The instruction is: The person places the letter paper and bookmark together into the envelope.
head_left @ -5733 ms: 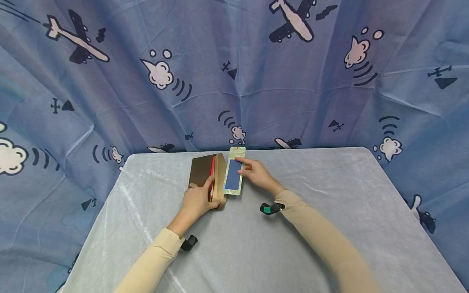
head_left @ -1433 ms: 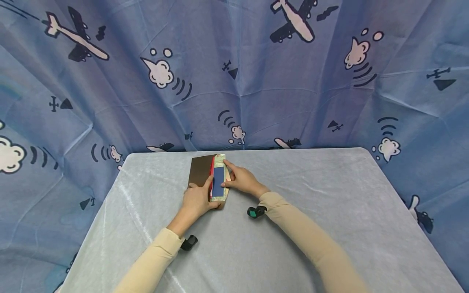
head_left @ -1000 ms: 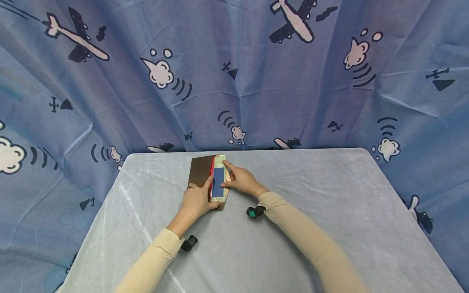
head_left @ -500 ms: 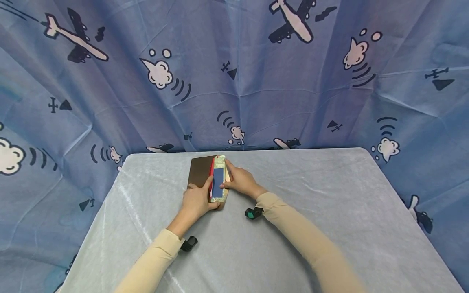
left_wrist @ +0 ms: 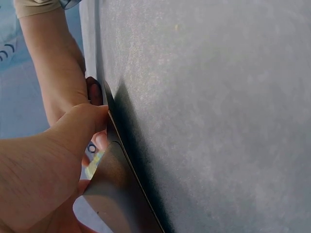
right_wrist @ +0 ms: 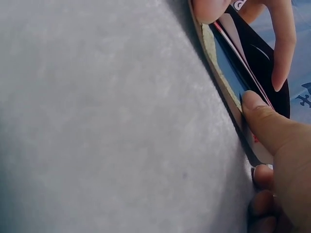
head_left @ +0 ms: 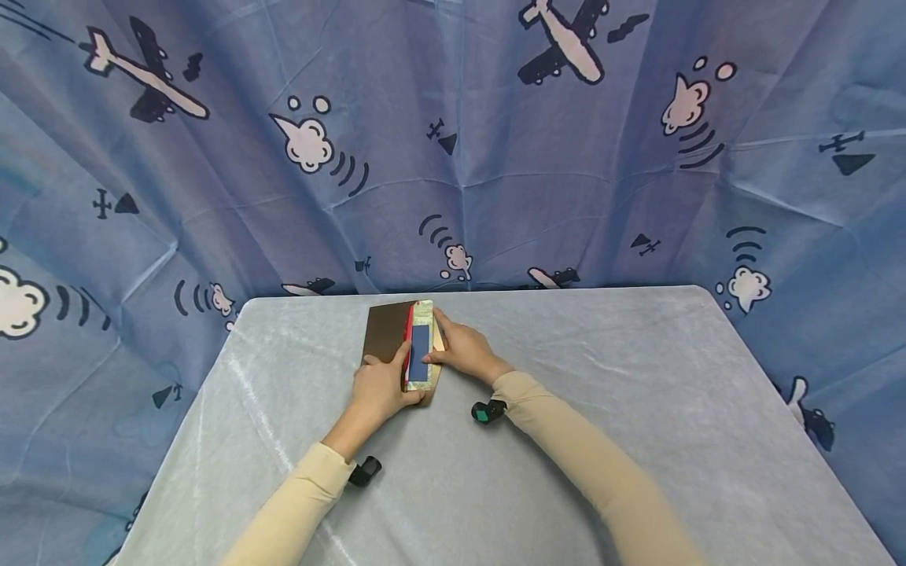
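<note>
A brown, cover-like case [head_left: 386, 330] with a red inner edge stands partly spread near the table's far side. My left hand [head_left: 377, 389] grips it from the front, thumb at its near lower corner and fingers over the dark cover. Lying lengthwise in the opening is a long card [head_left: 421, 354] with a green patterned border and a blue panel. My right hand [head_left: 469, 350] pinches the card and the case's right side, thumb on the blue panel. The right wrist view shows that thumb [right_wrist: 262, 116] pressing the card's edge. In the left wrist view the brown flap [left_wrist: 121, 194] hides most of the card.
A pale grey cloth covers the table [head_left: 637, 409], whose far edge runs close behind the case. Behind it hangs a blue curtain [head_left: 453, 141] printed with planes and clouds. Both wrists carry small black cameras, one of them at the left wrist [head_left: 366, 470].
Since the oldest frame, my right hand has carried the card leftward from beside the case into its opening. Over the last second the right hand has shifted only slightly; the left hand keeps its grip.
</note>
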The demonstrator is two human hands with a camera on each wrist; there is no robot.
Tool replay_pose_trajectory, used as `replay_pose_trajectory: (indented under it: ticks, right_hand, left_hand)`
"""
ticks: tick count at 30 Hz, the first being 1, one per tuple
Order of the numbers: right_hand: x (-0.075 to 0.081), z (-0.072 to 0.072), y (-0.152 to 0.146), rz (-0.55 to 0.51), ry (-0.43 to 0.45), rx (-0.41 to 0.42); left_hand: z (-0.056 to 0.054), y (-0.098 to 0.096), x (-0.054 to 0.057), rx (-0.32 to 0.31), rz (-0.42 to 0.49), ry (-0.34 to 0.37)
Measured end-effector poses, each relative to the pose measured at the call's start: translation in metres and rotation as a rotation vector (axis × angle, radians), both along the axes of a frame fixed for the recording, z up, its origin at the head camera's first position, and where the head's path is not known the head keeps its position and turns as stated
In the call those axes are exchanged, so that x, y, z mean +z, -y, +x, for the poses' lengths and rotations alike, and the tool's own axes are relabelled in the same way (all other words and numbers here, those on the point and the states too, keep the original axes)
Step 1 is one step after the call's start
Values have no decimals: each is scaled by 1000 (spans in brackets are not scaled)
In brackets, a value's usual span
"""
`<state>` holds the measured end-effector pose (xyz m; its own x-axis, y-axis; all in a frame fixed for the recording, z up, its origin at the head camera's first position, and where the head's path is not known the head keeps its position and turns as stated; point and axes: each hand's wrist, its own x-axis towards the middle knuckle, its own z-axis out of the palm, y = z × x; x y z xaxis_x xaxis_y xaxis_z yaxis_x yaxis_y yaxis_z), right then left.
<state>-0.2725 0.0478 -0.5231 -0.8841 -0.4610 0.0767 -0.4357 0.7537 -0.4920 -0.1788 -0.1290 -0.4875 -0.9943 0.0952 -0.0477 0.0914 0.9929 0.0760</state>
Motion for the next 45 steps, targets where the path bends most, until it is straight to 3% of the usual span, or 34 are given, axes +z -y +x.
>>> replay_pose_trajectory:
  ticks: [11, 27, 45]
  right_hand:
    - [3, -1, -1, -15, 21, 18]
    - [6, -8, -9, -23, 141, 108]
    - [9, -11, -2, 25, 114, 84]
  left_hand:
    - [-1, 1, 0, -4, 8, -10]
    - [0, 0, 0, 0, 5, -16]
    - [2, 1, 0, -29, -8, -72]
